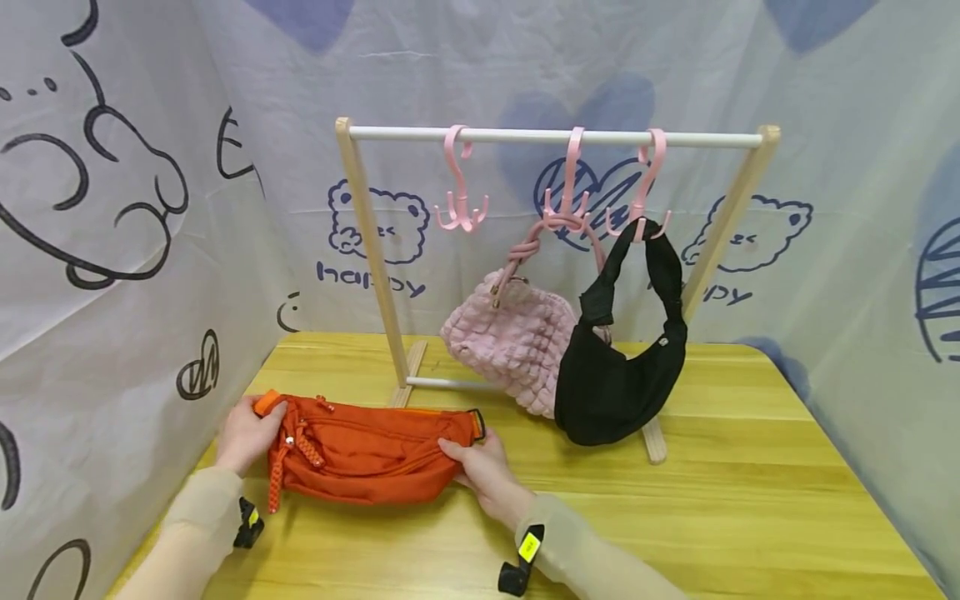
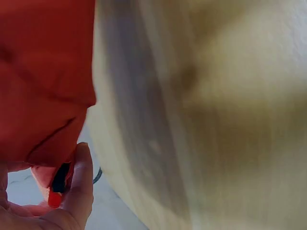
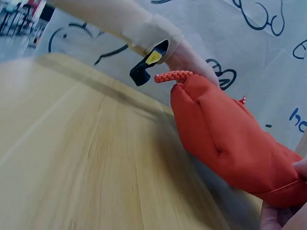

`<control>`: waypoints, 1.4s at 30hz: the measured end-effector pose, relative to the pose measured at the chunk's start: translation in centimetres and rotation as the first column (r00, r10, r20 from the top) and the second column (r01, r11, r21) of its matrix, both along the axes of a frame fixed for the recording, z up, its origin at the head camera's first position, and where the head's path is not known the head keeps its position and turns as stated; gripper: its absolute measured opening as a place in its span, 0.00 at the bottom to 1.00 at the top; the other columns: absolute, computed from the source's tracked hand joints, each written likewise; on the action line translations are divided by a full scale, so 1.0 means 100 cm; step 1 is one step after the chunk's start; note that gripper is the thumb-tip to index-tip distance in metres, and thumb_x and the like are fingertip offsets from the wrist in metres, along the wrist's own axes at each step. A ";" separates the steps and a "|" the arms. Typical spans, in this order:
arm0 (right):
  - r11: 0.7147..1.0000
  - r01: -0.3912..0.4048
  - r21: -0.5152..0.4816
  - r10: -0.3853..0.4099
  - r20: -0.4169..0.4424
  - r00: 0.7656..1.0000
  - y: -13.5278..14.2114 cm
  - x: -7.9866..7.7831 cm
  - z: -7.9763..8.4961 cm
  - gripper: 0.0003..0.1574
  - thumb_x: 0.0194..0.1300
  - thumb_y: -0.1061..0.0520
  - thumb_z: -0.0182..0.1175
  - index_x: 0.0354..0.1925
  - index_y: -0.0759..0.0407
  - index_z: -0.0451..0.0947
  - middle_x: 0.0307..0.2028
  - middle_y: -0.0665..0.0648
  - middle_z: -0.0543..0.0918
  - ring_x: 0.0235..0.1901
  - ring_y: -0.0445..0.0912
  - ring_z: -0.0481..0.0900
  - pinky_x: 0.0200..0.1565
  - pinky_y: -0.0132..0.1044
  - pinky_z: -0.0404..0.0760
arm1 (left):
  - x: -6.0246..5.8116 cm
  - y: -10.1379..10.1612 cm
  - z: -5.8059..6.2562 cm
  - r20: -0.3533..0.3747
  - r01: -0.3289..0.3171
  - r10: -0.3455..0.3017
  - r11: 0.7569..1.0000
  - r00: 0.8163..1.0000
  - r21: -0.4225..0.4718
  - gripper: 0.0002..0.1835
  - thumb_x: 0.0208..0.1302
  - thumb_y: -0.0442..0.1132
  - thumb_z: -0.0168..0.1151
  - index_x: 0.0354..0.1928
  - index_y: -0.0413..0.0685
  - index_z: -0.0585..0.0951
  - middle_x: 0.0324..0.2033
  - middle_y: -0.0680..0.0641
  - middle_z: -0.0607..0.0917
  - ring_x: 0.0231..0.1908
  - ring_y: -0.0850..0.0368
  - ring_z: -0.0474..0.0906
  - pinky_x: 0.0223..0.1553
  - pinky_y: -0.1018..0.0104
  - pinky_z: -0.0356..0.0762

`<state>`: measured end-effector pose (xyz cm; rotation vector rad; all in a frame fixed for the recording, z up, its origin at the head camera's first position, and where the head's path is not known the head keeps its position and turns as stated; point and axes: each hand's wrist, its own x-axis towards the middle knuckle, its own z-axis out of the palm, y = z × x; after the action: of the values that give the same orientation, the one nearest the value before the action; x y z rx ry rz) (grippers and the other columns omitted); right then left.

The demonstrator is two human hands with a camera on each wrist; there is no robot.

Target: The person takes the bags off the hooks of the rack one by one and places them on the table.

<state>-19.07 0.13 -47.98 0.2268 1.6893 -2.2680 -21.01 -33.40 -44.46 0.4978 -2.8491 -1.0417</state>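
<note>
An orange-red waist bag (image 1: 367, 454) with braided zipper pulls is held up over the table, one end in each hand. My left hand (image 1: 251, 433) grips its left end, thumb on the front. At the opposite end, near a black buckle (image 1: 477, 425), my right hand (image 1: 487, 471) pinches the fabric between thumb and fingers. The left wrist view shows the bag's red fabric (image 2: 43, 81) with left-hand fingers (image 2: 81, 182) around its end. From the right wrist, the bag (image 3: 230, 139) appears raised off the wood, its underside towards the camera.
Behind stands a rack with a white rail (image 1: 517, 136) and wooden posts. Three pink hooks hang there: the left hook (image 1: 459, 187) carries nothing, the middle one a pink puffy bag (image 1: 517, 342), the right one a black shoulder bag (image 1: 622, 392). A printed curtain surrounds the wooden table (image 1: 720, 517).
</note>
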 end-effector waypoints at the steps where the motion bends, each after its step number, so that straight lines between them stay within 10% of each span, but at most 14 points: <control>1: 1.000 0.003 0.015 -0.003 -0.004 1.000 0.000 0.000 -0.001 0.42 0.65 0.62 0.66 0.68 0.65 0.55 0.60 0.70 0.77 0.46 0.45 0.85 0.47 0.41 0.86 | -0.001 0.000 -0.002 0.008 0.003 -0.003 1.000 1.000 -0.006 0.33 0.75 0.50 0.48 0.67 0.26 0.65 0.60 0.22 0.73 0.58 0.26 0.72 0.59 0.38 0.70; 9: 0.994 -0.024 0.108 0.033 -0.075 0.997 0.002 0.001 -0.007 0.43 0.66 0.64 0.64 0.68 0.63 0.48 0.61 0.74 0.76 0.49 0.49 0.85 0.49 0.43 0.86 | -0.005 0.003 -0.013 0.056 0.012 -0.010 0.999 0.998 -0.035 0.33 0.75 0.48 0.47 0.67 0.24 0.63 0.59 0.21 0.73 0.56 0.27 0.73 0.57 0.39 0.71; 14: 0.968 -0.028 0.250 0.063 -0.134 0.989 0.006 0.004 -0.005 0.54 0.64 0.62 0.66 0.73 0.68 0.41 0.70 0.74 0.65 0.69 0.60 0.69 0.72 0.53 0.67 | -0.004 0.004 -0.016 0.063 0.022 -0.018 0.998 0.998 -0.056 0.33 0.74 0.48 0.47 0.67 0.24 0.62 0.60 0.20 0.71 0.58 0.24 0.71 0.59 0.37 0.70; 17: 0.930 -0.028 0.366 0.100 -0.178 0.979 0.009 0.006 -0.002 0.59 0.61 0.61 0.67 0.74 0.69 0.39 0.71 0.77 0.60 0.73 0.65 0.58 0.76 0.59 0.55 | -0.003 0.004 -0.017 0.052 0.023 -0.019 0.997 0.998 -0.078 0.34 0.74 0.48 0.47 0.68 0.24 0.60 0.59 0.20 0.72 0.57 0.23 0.71 0.57 0.37 0.70; 30: 0.703 0.074 0.708 0.263 -0.355 0.897 0.021 0.017 0.005 0.60 0.51 0.58 0.68 0.74 0.66 0.47 0.69 0.76 0.60 0.69 0.67 0.59 0.68 0.63 0.65 | 0.012 0.026 -0.004 -0.198 0.069 -0.133 0.951 0.971 -0.301 0.23 0.67 0.42 0.58 0.56 0.32 0.72 0.48 0.27 0.73 0.43 0.31 0.74 0.40 0.40 0.73; 35: 0.647 0.180 0.741 0.317 -0.476 0.820 0.022 0.017 0.005 0.51 0.52 0.60 0.69 0.70 0.63 0.56 0.65 0.69 0.63 0.66 0.63 0.60 0.66 0.60 0.67 | 0.017 0.041 0.001 -0.148 0.179 -0.243 0.919 0.959 -0.351 0.20 0.67 0.48 0.63 0.49 0.38 0.77 0.45 0.32 0.77 0.38 0.38 0.77 0.37 0.44 0.75; 42: 0.583 0.234 0.778 0.497 -0.569 0.656 0.017 0.017 0.006 0.32 0.61 0.56 0.67 0.61 0.57 0.71 0.57 0.60 0.74 0.57 0.56 0.70 0.57 0.51 0.75 | 0.019 0.058 -0.001 -0.004 0.360 -0.378 0.886 0.926 -0.292 0.30 0.62 0.58 0.68 0.53 0.40 0.78 0.48 0.34 0.77 0.42 0.41 0.77 0.47 0.41 0.77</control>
<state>-17.41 1.78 -47.42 -0.7980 2.9626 -1.2680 -19.11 -27.56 -44.54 -0.1055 -3.0336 -0.6396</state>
